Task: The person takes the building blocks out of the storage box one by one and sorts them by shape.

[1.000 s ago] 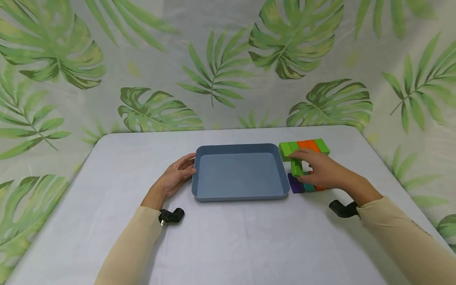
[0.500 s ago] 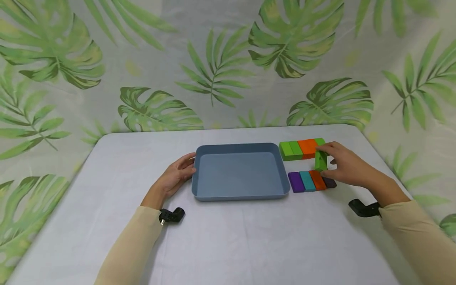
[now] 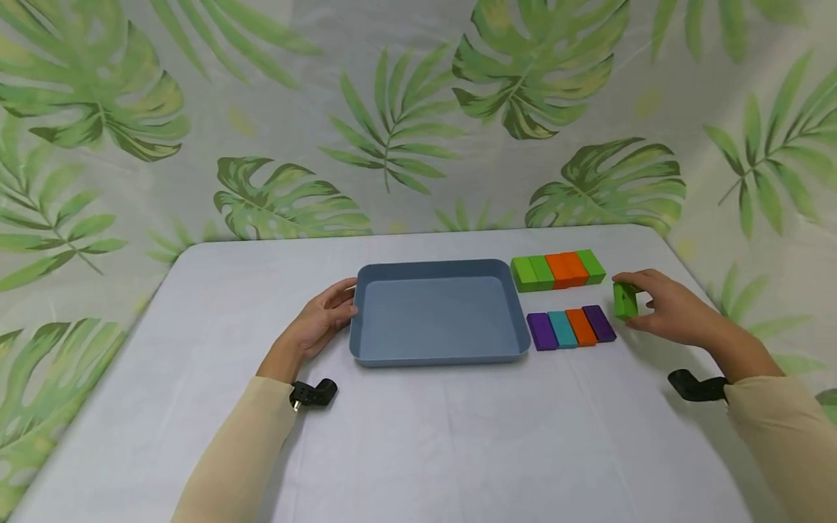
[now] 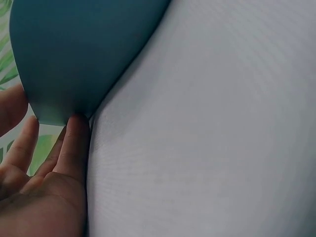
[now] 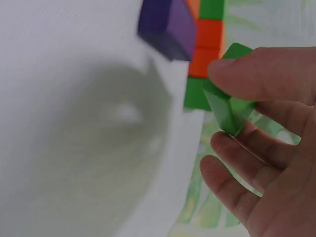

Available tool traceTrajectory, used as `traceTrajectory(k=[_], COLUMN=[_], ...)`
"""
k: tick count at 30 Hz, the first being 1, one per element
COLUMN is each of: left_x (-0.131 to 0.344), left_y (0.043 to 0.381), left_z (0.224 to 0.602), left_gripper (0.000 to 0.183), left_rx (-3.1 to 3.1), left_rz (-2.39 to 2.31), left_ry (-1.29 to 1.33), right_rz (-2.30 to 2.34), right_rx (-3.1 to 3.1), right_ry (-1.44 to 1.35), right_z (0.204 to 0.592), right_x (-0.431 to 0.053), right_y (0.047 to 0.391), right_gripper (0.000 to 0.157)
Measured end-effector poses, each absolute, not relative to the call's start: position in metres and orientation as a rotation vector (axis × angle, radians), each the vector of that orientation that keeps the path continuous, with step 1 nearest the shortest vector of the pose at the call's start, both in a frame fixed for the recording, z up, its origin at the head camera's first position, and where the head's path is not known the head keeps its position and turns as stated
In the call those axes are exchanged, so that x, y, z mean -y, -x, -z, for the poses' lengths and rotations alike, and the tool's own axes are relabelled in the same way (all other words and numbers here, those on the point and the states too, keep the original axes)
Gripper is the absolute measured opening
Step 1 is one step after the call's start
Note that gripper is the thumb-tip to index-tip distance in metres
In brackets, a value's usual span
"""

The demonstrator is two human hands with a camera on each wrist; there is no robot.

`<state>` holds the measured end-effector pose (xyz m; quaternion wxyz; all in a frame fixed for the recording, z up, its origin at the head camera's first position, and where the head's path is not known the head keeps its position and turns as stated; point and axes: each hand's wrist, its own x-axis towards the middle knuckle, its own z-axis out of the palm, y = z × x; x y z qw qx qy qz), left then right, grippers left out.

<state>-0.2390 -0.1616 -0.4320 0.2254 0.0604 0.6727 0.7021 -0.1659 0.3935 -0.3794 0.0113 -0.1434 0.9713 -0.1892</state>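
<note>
My right hand (image 3: 676, 312) pinches a green block (image 3: 625, 301) between thumb and fingers, just right of the front row of blocks. In the right wrist view the green block (image 5: 228, 111) is tilted, the thumb across its upper part. My left hand (image 3: 320, 319) rests against the left side of a blue-grey tray (image 3: 438, 312), its fingers extended. The left wrist view has those fingertips touching the tray's end wall (image 4: 54, 111). In the front row lie a purple block (image 3: 542, 331), a teal block (image 3: 562, 329), an orange block (image 3: 581, 327) and another purple block (image 3: 599, 323).
Behind the front row runs a back row: two green blocks (image 3: 532, 274), orange blocks (image 3: 566, 269) and a green block (image 3: 591, 266) at the right end. A white cloth covers the table (image 3: 418, 443). A leaf-patterned curtain (image 3: 418, 116) hangs behind it.
My right hand has carried the green block rightward, from above the front row's left part to beyond its right end, uncovering both rows. The left hand stays at the tray.
</note>
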Motion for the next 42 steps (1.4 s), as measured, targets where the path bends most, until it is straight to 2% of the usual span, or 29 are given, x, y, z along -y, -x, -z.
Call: traceTrajectory(k=[7, 18, 25, 33, 42], left_x=[0.163, 0.159, 0.158, 0.158, 0.157], left_y=[0.239, 0.236, 0.236, 0.234, 0.234], left_z=[0.433, 0.431, 0.431, 0.430, 0.430], left_gripper=[0.069, 0.069, 0.068, 0.068, 0.068], left_rx=[-1.857, -1.840, -1.846, -1.840, -1.843], left_rz=[-1.930, -1.939, -1.938, -1.942, -1.931], left_ry=[-0.173, -0.176, -0.184, -0.182, -0.213], right_rz=[0.549, 0.481, 0.461, 0.470, 0.479], right_rx=[-3.019, -2.951, -2.935, -2.926, -2.910], right_ry=[0.415, 0.369, 0.417, 0.437, 0.440], right_z=[0.388, 0.400, 0.403, 0.403, 0.403], right_x=[-0.405, -0.409, -0.406, -0.405, -0.405], right_y=[0.165, 0.167, 0.168, 0.166, 0.164], right_gripper=[0.069, 0.065, 0.068, 0.063, 0.065])
